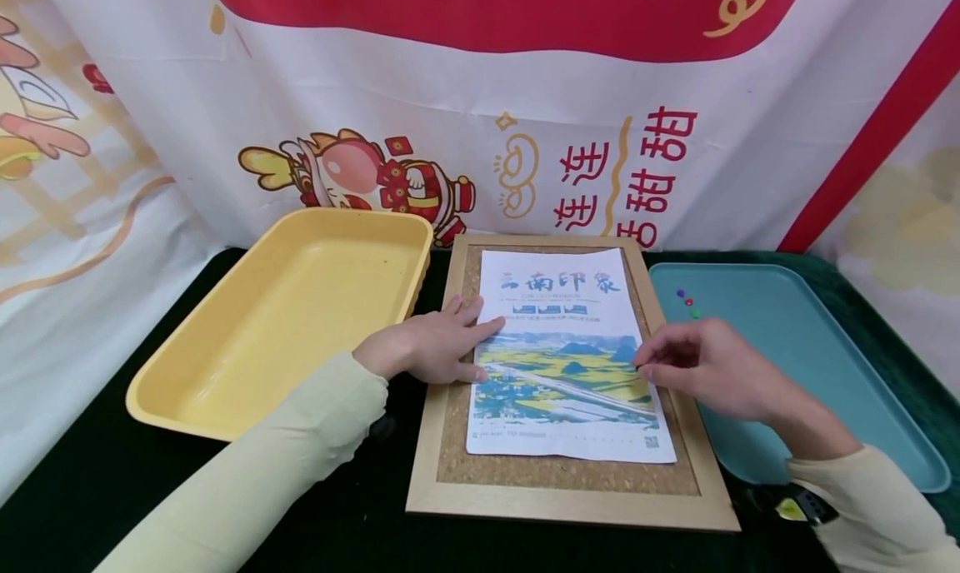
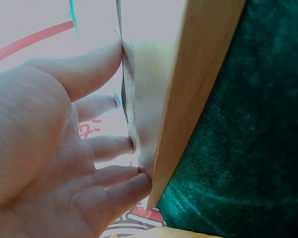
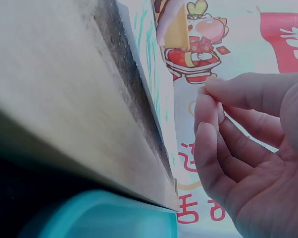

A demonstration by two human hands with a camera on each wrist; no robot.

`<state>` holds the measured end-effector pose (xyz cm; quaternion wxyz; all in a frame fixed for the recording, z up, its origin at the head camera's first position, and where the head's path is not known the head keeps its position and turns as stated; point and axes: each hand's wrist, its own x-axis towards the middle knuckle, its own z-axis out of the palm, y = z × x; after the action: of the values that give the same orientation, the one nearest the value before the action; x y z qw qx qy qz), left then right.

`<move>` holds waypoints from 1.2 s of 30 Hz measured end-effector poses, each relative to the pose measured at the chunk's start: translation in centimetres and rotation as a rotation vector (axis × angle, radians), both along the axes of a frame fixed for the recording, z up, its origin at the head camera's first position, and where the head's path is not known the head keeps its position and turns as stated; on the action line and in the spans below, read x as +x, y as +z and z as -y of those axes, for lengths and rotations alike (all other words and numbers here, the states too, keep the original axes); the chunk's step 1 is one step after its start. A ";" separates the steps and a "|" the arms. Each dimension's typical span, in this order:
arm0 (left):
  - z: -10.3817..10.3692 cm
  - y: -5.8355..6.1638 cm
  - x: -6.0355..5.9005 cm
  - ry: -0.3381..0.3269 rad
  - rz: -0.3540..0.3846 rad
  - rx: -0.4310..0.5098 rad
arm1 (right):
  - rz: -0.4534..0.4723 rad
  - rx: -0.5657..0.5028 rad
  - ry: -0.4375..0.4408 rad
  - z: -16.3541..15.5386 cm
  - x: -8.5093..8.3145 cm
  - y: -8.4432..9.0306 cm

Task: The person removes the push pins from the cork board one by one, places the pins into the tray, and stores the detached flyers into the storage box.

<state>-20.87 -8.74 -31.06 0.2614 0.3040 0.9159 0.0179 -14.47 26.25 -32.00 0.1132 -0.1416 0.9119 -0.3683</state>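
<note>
A printed paper sheet (image 1: 555, 390) with a blue and yellow landscape lies on a wood-framed cork board (image 1: 570, 473). My left hand (image 1: 442, 340) rests spread over the board's left side, its fingertips on the frame and the sheet's left edge. The left wrist view shows those fingers straight along the wooden frame (image 2: 188, 99). At the sheet's right edge, my right hand (image 1: 705, 369) pinches a tiny dark pin (image 1: 637, 367) between thumb and forefinger. The pin is mostly hidden by the fingertips, and the right wrist view shows only the closed pinch.
A blue tray (image 1: 810, 373) on the right, partly beside the board, holds a few small coloured pins (image 1: 688, 302). To the left stands a deep yellow tray (image 1: 285, 306). Dark green cloth (image 1: 360, 506) covers the table, and a printed white curtain (image 1: 420, 82) hangs behind.
</note>
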 end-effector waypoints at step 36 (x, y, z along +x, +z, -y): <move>0.0 0.0 0.0 -0.004 -0.010 0.011 | -0.073 0.024 -0.330 -1.3 -2.8 -0.7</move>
<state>-20.83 -8.79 -31.05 0.2553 0.3073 0.9165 0.0209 -17.25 27.54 -32.70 0.0197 -0.0018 0.9306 -0.3656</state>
